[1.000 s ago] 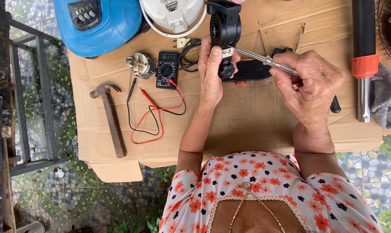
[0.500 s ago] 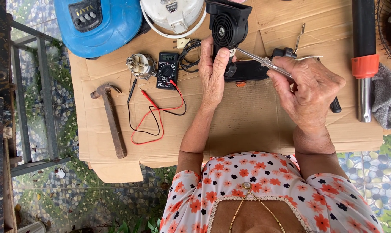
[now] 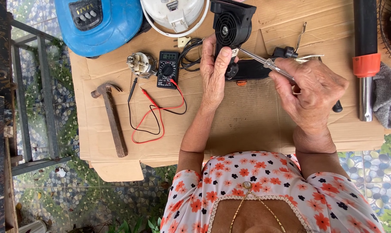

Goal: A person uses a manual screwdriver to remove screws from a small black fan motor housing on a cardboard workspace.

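Note:
My left hand grips a black fan housing with a round grille, holding it upright over the cardboard sheet. My right hand holds a screwdriver with a clear handle and a metal shaft, its tip touching the lower right side of the housing beside my left thumb. A black block with an orange spot lies flat between the two hands, partly hidden by them.
A black multimeter with red and black leads, a small motor part and a hammer lie at the left. A blue casing, a white appliance, a black tube with orange collar and grey cloth ring the cardboard.
The fan housing has turned in my left hand, its round grille now facing up. The screwdriver tip has stayed against its side, and my right hand shifted slightly.

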